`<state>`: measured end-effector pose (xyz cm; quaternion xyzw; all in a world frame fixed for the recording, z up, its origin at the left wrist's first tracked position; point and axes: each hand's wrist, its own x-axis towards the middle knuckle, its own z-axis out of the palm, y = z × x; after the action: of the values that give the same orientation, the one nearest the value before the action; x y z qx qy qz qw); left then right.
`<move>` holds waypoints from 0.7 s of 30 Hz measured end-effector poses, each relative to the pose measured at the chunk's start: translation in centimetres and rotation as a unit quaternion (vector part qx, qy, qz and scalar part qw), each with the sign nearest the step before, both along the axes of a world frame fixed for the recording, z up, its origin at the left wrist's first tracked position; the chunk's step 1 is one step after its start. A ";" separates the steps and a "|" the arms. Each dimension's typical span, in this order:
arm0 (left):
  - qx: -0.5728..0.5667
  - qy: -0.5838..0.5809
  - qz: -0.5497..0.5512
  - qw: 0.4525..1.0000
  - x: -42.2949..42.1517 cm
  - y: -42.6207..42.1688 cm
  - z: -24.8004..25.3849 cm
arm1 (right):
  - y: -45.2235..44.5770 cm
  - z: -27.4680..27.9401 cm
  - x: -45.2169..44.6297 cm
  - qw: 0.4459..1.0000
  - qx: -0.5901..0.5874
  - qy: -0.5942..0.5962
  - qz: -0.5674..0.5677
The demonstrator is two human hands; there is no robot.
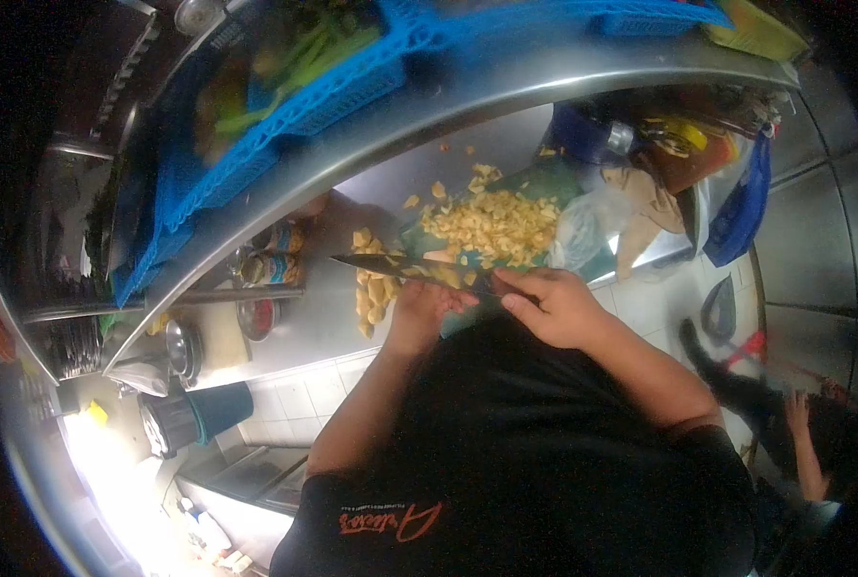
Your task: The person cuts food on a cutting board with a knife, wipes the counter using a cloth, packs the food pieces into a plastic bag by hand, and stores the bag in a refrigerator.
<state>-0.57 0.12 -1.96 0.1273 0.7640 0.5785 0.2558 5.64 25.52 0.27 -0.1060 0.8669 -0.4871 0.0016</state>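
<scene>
A large knife [381,263] lies across the near edge of a green cutting board [544,178], its tip pointing left. The fingers of my right hand [547,306] are wrapped round its handle. My left hand [429,313] is just below the blade, fingers curled together; whatever they may hold is too small to make out. Chopped pale yellow pieces [492,221] are heaped on the board beyond the blade. Larger yellow chunks [375,298] lie on the metal counter to the left of my left hand.
Above the counter, a metal shelf [506,96] carries blue baskets [294,120]. Plastic bags [583,226] lie right of the board. Cans [280,267] and metal bowls [183,348] stand at the left. Another person's arm [806,447] shows at the lower right.
</scene>
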 end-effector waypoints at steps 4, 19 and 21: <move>0.213 -0.252 0.117 0.937 -0.3 0.0 -0.1 | 0.7 -0.6 -0.1 0.997 0.048 -0.057 -0.024; 0.341 -0.340 0.201 0.853 0.3 1.0 1.7 | 0.6 -0.3 0.0 0.995 0.079 -0.062 -0.019; 0.369 -0.348 0.214 0.835 0.4 0.7 1.4 | 1.7 -2.3 -0.2 0.989 0.072 -0.119 -0.052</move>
<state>-0.22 0.79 -0.53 -0.1641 0.3626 0.8639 0.3087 5.46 27.23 -2.02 -0.0020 0.8975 -0.4323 0.0867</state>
